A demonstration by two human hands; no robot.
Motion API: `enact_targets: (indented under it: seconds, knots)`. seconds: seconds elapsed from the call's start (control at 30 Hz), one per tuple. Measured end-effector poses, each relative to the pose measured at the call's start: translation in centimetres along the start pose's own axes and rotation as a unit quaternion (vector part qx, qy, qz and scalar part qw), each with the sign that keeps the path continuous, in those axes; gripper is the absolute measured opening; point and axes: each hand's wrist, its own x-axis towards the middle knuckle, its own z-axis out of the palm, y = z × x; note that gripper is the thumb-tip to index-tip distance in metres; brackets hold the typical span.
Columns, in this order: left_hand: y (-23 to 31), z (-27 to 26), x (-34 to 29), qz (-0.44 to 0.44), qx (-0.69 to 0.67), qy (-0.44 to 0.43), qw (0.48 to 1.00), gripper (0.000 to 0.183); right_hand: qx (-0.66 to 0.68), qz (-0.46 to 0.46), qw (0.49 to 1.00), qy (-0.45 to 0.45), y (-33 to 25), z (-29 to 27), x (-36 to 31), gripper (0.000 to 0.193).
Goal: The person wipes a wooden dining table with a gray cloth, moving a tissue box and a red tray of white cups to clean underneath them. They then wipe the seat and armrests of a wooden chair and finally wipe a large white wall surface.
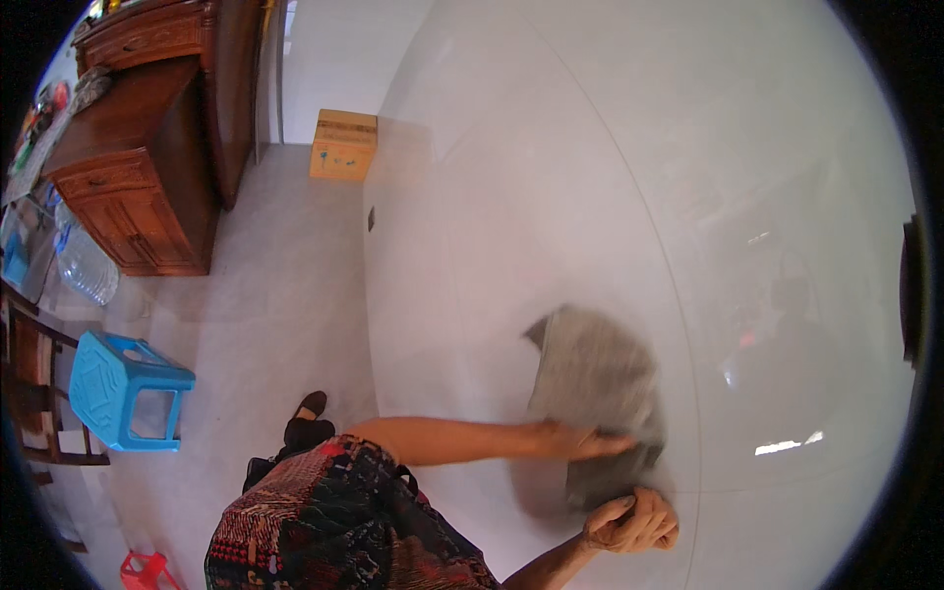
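A grey cloth [598,359], blurred by motion, is spread against the pale, glossy wall [531,206]. Across its lower part reaches my left hand [590,444], fingers stretched out and lying flat on the fabric; they are somewhat smeared. Just below, my right hand [634,519] is closed at the cloth's bottom edge, with its fingers curled round a part of it. The bit inside that fist is hidden. Both bare forearms come out of dark, patterned clothing [324,521].
Left of the wall is a grey floor with a cardboard box [344,145] in the corner. A brown wooden cabinet [138,177], a large clear bottle [87,265], a blue plastic stool [128,388], a wooden chair [34,393] and a red stool [147,570] stand along the left.
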Motion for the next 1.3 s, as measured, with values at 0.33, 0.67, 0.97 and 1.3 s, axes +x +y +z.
enact_targets:
  seconds: [0.33, 0.67, 0.97, 1.3]
  knots:
    - [-6.8, -23.1, 12.4, -0.061, 0.142, 0.436, 0.887, 0.085, -0.062, -0.005, 0.997, 0.051, -4.3, 0.6, -2.5, 0.025]
    - [-19.4, -30.0, 12.0, -0.111, 0.285, 0.501, 0.810, 0.082, -0.176, 0.027, 0.981, 0.076, -4.9, -2.4, -3.8, 0.036]
    - [-24.2, -30.3, 7.2, -0.156, 0.250, 0.528, 0.796, 0.079, -0.194, 0.006, 0.980, 0.035, -4.9, -3.8, -1.9, 0.036]
    - [-17.5, -18.9, 6.1, -0.205, 0.184, 0.426, 0.862, 0.076, -0.051, -0.027, 0.998, 0.022, -5.6, 6.3, 6.3, 0.037]
